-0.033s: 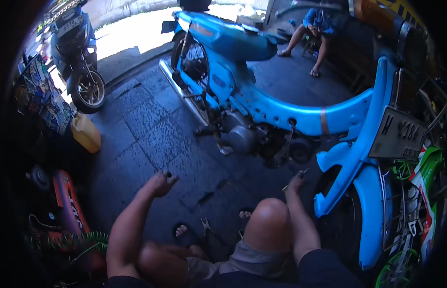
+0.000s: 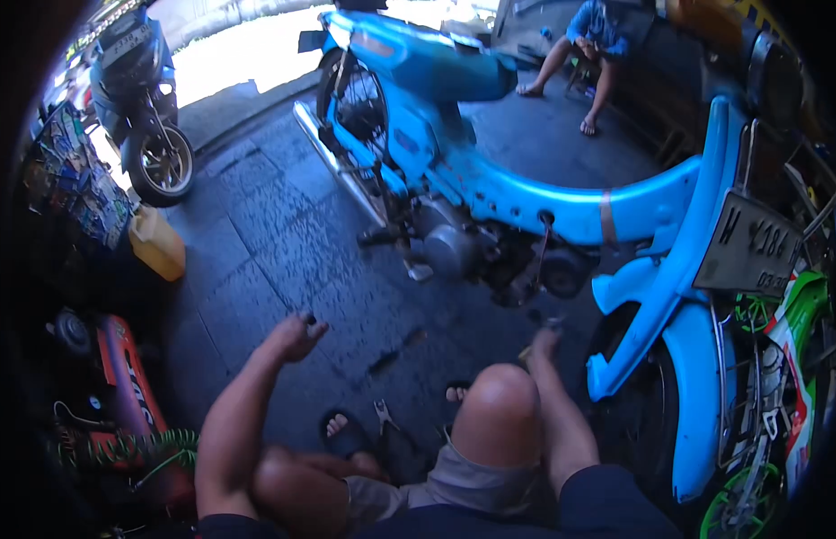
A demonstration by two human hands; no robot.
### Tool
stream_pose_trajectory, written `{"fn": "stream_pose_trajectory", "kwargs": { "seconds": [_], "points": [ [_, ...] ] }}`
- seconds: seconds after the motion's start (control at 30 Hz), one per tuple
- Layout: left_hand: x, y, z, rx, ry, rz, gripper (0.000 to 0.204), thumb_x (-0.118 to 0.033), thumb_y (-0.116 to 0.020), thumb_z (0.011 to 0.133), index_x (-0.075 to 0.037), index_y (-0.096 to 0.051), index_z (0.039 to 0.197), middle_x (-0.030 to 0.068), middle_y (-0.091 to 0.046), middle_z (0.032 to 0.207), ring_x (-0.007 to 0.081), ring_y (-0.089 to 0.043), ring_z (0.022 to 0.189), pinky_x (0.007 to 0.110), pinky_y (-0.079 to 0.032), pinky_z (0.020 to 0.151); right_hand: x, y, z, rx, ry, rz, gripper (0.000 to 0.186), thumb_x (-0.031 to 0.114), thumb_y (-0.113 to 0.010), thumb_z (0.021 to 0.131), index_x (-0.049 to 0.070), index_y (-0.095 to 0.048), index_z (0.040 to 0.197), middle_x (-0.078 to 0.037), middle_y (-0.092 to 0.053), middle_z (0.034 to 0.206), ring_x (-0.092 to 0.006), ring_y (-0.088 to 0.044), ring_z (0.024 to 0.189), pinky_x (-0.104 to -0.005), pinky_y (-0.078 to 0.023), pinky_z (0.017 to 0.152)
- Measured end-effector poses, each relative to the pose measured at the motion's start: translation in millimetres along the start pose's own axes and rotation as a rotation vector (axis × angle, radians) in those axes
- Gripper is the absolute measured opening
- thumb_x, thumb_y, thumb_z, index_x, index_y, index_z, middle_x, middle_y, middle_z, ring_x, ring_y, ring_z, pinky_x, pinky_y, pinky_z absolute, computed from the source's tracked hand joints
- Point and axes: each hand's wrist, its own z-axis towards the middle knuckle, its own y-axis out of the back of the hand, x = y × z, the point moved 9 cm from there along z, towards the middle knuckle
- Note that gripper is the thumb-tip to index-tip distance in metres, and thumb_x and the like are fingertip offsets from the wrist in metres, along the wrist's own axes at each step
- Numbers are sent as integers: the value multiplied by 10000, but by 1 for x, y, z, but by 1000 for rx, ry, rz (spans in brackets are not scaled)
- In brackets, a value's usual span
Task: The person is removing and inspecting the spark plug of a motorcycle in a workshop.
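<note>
My left hand [image 2: 295, 338] is held out over the floor, fingers curled round a small dark piece [image 2: 308, 318] whose kind I cannot make out. Beyond my right knee, my right hand [image 2: 544, 342] is closed on a thin tool with a yellowish end [image 2: 526, 353]; its far end is smeared by motion. Pliers [image 2: 383, 413] lie on the floor between my sandalled feet. In front of me stands a blue motorbike [image 2: 544, 211], its engine [image 2: 451, 251] exposed low on the frame. Neither hand visibly touches it.
Its front fender [image 2: 696, 386] rises close to my right arm, beside a green and white motorbike [image 2: 800, 332]. At left are a yellow jerrycan [image 2: 157, 242], a red compressor [image 2: 130, 377] and a coiled green hose [image 2: 157, 445]. A dark scooter [image 2: 139, 108] and a seated person [image 2: 593, 54] are farther back.
The whole view has shifted slightly. My right hand has turned a little, and the tool's far end is now blurred. My left hand keeps its closed pose.
</note>
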Motion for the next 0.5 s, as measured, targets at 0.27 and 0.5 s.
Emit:
{"fn": "stream_pose_trajectory", "kwargs": {
  "seconds": [0.27, 0.5],
  "points": [
    [12, -7, -25, 61, 20, 163, 527, -448, -528, 962, 31, -629, 1155, 259, -623, 1172, 398, -574, 1135, 445, -450, 975, -75, -94, -298, 1491, -84, 30, 270, 309, -619, 939, 54, -666, 1013, -106, -688, 853, -235, -670, 780, -376, -529, 694],
    [-15, 1, -28, 12, -47, 131, 509, -428, -564, 944, 35, -631, 1143, 249, -633, 1151, 383, -605, 1087, 441, -470, 953, 98, -20, -194, 500, 400, 62, 372, 244, -732, 858, 12, -597, 1116, -120, -616, 982, -232, -613, 815, -373, -498, 758]
  ]
}}
